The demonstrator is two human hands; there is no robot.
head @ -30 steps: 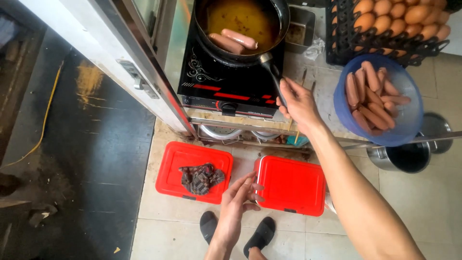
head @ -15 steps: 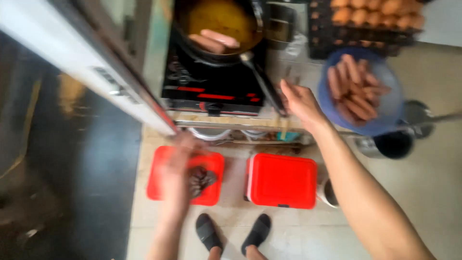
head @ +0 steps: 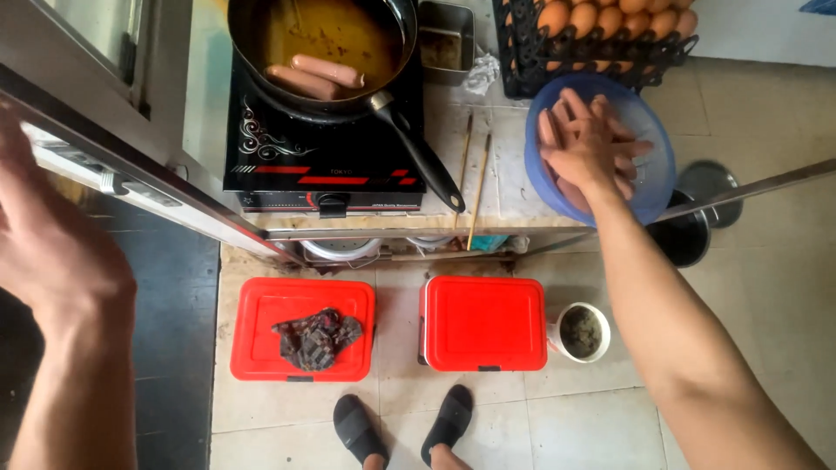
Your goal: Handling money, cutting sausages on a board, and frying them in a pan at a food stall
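The right hand (head: 582, 150) lies spread over the sausages (head: 557, 122) in the blue bowl (head: 655, 174), grasp unclear; their long axes run along its fingers. The left hand (head: 48, 244), released, hangs well apart.

I counted two pink sausages (head: 315, 75) lying in the oil of one black frying pan (head: 396, 26), which sat on one black induction hob (head: 348, 161). Two thin wooden chopsticks (head: 470, 178) lay beside it on the counter. On the floor stood two red plastic lidded boxes (head: 483, 324) — one of them carrying a single dark crumpled rag (head: 315, 338). There was one blue plastic bowl (head: 653, 165) of sausages, too overlapped by my hand to count, one black egg tray (head: 601, 48), one small steel tin (head: 446, 39) — and one white cup (head: 582, 332).
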